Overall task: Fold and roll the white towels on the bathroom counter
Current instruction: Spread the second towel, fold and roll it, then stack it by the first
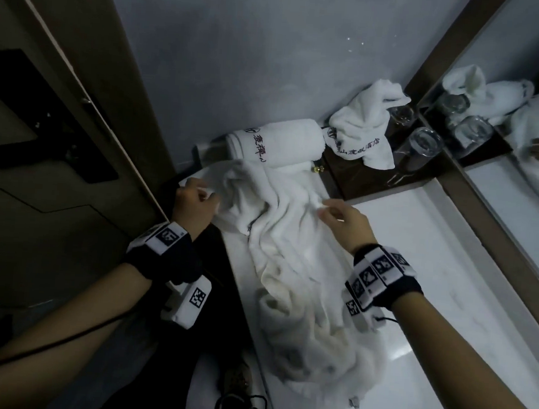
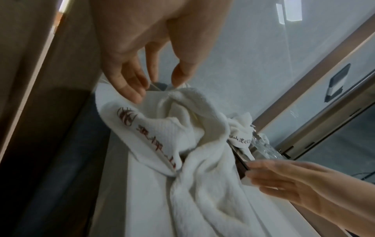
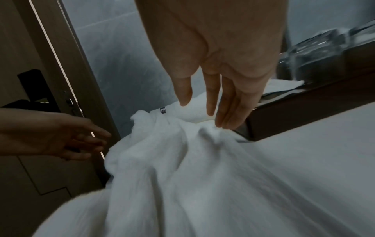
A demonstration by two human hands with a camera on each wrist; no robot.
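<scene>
A long white towel (image 1: 288,270) (image 2: 202,192) (image 3: 202,176) lies crumpled lengthwise on the white counter (image 1: 433,281). My left hand (image 1: 197,198) (image 2: 156,89) hovers at the towel's far left corner with fingers loosely bent, gripping nothing. My right hand (image 1: 332,212) (image 3: 202,112) has straight fingers, whose tips touch a raised fold at the towel's far right. Behind them a rolled white towel (image 1: 276,143) (image 3: 194,110) with red lettering lies against the wall. Another crumpled white towel (image 1: 361,124) sits on a dark tray (image 1: 360,179).
Two drinking glasses (image 1: 424,145) (image 1: 402,114) lie on the dark tray beside the crumpled towel. A mirror (image 1: 523,159) runs along the counter's right side. A door (image 1: 58,123) stands close to the left, and the counter's left edge drops off under my left wrist.
</scene>
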